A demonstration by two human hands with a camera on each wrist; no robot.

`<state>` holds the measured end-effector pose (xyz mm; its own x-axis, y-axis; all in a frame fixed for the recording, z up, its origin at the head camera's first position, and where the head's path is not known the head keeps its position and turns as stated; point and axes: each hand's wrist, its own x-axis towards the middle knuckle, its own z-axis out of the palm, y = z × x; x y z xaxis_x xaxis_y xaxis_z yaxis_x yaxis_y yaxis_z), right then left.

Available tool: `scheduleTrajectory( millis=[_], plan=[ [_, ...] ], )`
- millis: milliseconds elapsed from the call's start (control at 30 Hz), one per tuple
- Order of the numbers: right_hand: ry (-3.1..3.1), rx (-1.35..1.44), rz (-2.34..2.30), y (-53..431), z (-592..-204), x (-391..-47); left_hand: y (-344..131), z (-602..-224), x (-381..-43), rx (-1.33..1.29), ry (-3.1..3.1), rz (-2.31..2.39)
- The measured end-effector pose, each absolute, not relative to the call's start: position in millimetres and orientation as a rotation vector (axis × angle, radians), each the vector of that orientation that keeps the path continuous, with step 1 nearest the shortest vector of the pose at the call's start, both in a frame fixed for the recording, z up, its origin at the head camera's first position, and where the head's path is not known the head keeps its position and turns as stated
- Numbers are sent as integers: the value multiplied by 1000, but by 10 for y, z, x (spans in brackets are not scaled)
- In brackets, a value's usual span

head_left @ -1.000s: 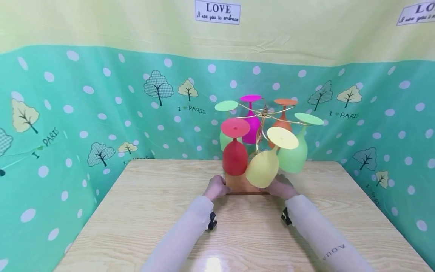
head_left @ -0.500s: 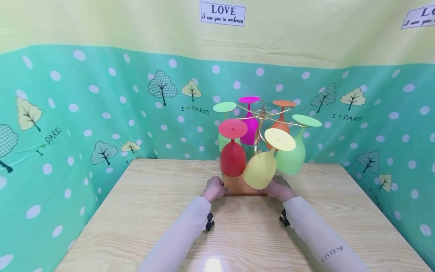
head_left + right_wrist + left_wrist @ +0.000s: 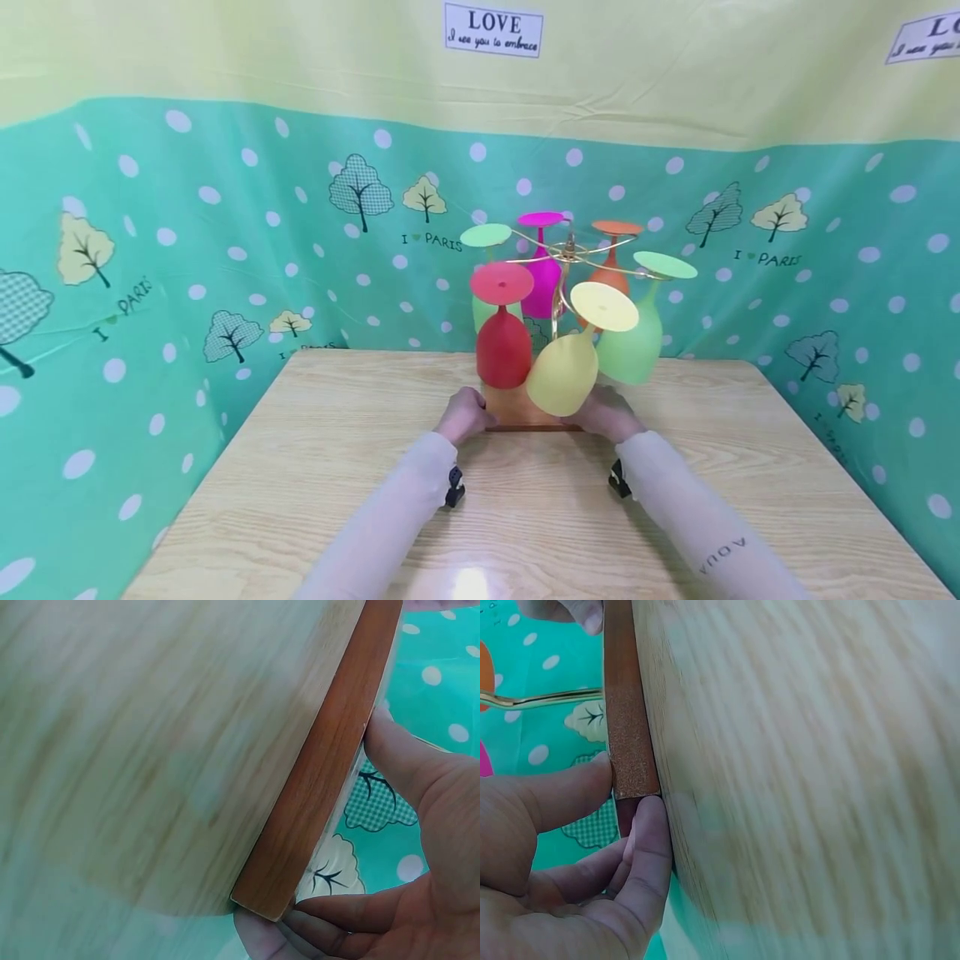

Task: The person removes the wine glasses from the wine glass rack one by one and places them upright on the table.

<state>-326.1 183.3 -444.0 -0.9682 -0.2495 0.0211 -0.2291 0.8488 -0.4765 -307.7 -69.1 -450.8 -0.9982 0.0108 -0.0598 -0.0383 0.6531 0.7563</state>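
Note:
A wine glass rack stands on the table, with a brown wooden base (image 3: pixel 517 408) and a gold metal stem and arms (image 3: pixel 567 252). From its arms hang several coloured goblets upside down: red (image 3: pixel 503 350), yellow (image 3: pixel 562 375), magenta (image 3: pixel 542 287), orange (image 3: pixel 611 279) and two green, one at the right (image 3: pixel 632 342). My left hand (image 3: pixel 465 412) grips the base's left end between thumb and fingers. At the right end my right hand (image 3: pixel 606 411) holds the base the same way, partly hidden behind the yellow goblet. Both wrist views show the base's edge (image 3: pixel 322 765) close against the tabletop.
The pale wood-grain table (image 3: pixel 360 467) extends to both sides and in front of the rack. A teal and yellow printed curtain (image 3: pixel 255 208) surrounds it at the back and sides. Black straps (image 3: pixel 454 486) sit at both wrists.
Both hands and the rack have shifted slightly to the left together. The head view has also turned a little. Both hands keep their hold on the base.

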Motion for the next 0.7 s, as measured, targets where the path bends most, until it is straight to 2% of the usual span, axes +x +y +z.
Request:
scheduleTrajectory(
  millis=[467, 700],
  plan=[
    [2958, -303, -761, 1710, -4438, -3257, -806, -4545, -3094, -21, 2780, 1326],
    [2981, -349, -799, 1666, -4443, -3268, -850, -4525, -3086, -51, 2786, 1313]
  ],
)
